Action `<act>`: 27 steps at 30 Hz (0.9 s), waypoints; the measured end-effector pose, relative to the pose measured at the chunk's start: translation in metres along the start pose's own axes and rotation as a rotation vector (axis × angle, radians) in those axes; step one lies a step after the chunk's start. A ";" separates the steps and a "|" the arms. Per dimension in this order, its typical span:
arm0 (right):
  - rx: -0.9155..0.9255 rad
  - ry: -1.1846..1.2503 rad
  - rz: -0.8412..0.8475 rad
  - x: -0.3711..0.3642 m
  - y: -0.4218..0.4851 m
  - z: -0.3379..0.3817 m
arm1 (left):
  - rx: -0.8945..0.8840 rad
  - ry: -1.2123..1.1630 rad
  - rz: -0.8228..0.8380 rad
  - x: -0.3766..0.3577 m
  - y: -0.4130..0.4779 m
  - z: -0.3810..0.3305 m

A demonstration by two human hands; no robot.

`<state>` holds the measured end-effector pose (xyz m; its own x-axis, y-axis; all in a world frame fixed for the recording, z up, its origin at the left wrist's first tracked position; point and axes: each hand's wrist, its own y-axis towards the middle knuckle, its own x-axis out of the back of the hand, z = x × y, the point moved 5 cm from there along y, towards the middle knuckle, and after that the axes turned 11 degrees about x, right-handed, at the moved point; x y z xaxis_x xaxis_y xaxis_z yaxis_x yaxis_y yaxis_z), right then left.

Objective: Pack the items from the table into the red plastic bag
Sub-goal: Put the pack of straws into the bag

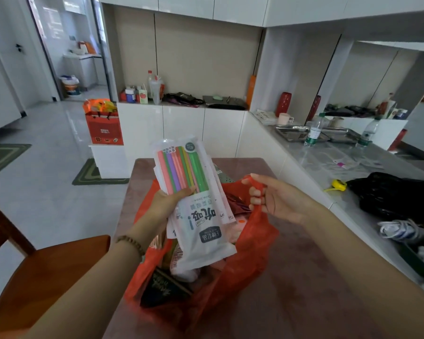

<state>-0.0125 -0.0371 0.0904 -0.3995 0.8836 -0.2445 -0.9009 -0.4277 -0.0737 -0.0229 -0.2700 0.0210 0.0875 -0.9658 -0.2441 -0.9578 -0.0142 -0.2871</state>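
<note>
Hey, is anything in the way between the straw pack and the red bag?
Nothing visible. The left hand holds the straws over the bag, its mouth pulled open by the right hand; packets already lie inside.

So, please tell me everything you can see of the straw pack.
The straw pack is a flat, translucent white plastic pouch; pink, green, purple and yellow straws show at its far end, upside-down print at its near end. The left hand grips its left edge, with more flat packs behind it. It is tilted over the open red bag, near end lowest.
</note>
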 end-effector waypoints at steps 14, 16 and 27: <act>-0.024 0.132 -0.061 0.012 0.025 -0.001 | 0.180 0.595 0.341 -0.023 0.012 0.075; -0.024 0.114 -0.052 0.013 0.028 -0.002 | 0.172 0.652 0.318 -0.027 0.017 0.079; -0.037 0.023 0.010 -0.009 0.048 0.003 | -0.347 1.130 -0.553 0.011 0.000 0.012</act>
<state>-0.0529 -0.0649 0.0914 -0.4040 0.8747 -0.2676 -0.8897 -0.4437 -0.1072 -0.0190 -0.2777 0.0075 0.3757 -0.4907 0.7862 -0.9045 -0.3791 0.1956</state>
